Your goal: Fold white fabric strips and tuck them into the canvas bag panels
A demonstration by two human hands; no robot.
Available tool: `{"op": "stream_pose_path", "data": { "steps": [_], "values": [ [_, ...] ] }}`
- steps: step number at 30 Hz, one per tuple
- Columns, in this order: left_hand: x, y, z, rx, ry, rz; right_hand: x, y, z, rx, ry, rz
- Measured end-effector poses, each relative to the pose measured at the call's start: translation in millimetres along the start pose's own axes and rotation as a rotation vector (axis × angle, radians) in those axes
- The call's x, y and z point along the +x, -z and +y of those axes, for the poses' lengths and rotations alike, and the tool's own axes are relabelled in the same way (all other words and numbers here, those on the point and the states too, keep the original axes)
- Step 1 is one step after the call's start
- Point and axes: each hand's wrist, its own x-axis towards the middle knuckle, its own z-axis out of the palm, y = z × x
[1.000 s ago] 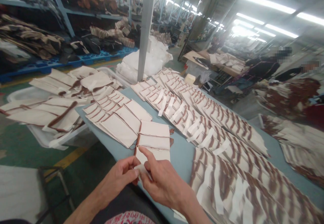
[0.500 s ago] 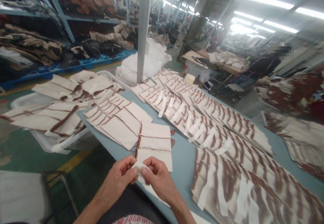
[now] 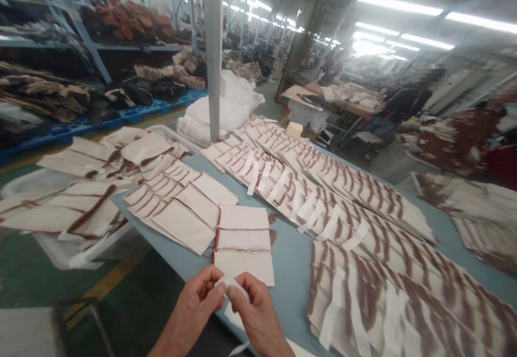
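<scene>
Both my hands meet at the near edge of the blue table (image 3: 293,263). My left hand (image 3: 197,303) and my right hand (image 3: 252,308) each pinch a small white strip (image 3: 231,283) between thumb and fingertips; the strip's tail hangs down between them. Just beyond my fingers lies a short stack of cream fabric pieces with brown trim (image 3: 243,236), three overlapping. The nearest piece sits right above my fingertips.
Long overlapped rows of trimmed pieces with white strips (image 3: 323,206) cover the table to the right. Further cream pieces (image 3: 181,201) fan out at left, beside a white bin (image 3: 76,238) heaped with them. A grey pillar (image 3: 213,50) stands behind. People work at far right.
My right hand has drawn back from the fabric stack to meet the left, and both now pinch the white strip near the table edge. The view has shifted a little to the right.
</scene>
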Motion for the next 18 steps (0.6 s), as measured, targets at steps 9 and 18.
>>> {"op": "stream_pose_path", "data": {
  "steps": [9, 18],
  "values": [
    [59, -7.8, -45, 0.228, 0.020, 0.003, 12, 40, 41, -0.024, -0.020, 0.195],
    [151, 22.5, -99, 0.505, 0.126, 0.465, 0, 86, 94, 0.271, -0.299, 0.430]
  ]
}}
